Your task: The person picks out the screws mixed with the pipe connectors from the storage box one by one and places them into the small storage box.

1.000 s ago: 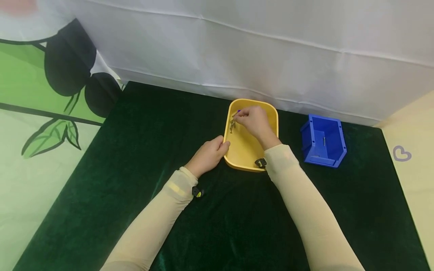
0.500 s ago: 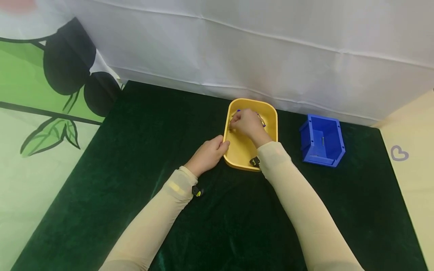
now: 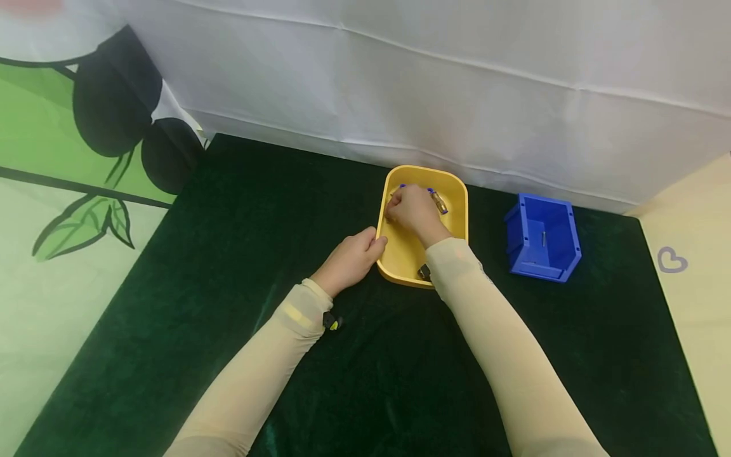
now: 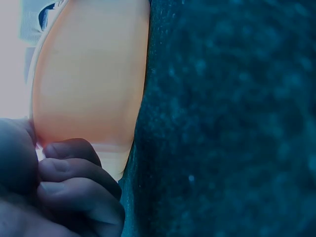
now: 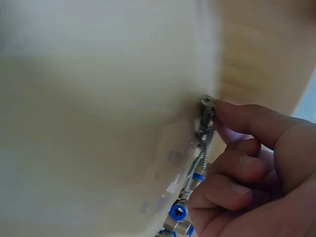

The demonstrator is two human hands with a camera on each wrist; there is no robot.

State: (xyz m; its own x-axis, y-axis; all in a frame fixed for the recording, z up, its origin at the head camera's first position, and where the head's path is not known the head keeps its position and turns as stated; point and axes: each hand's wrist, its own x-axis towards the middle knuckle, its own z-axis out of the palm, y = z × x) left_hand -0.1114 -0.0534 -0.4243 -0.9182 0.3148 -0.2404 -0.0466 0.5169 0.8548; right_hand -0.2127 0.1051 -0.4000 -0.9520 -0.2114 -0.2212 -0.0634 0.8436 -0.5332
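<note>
My left hand [image 3: 352,259] grips the near left rim of a yellow bin [image 3: 400,277]. In the left wrist view its curled fingers [image 4: 71,173] press against the bin's outer wall. My right hand [image 3: 415,212] reaches down inside the bin at its left wall. The right wrist view shows thumb and forefinger meeting at the upper end of a metal screw [image 5: 207,111], with the other fingers curled. More screws [image 5: 196,165] lie along the wall below it. Brass fittings with blue rings [image 5: 177,212] lie beside them, partly hidden by the hand. Another brass fitting [image 3: 438,202] shows right of the hand.
A blue open-front bin [image 3: 545,266] stands to the right, with a small screw [image 3: 544,238] inside. Dark green cloth [image 3: 274,209] covers the table. A white curtain [image 3: 400,76] hangs close behind the bins.
My right hand has lowered from above the screws to the bin's left wall, uncovering a brass fitting on the right. My left hand keeps its grip on the rim.
</note>
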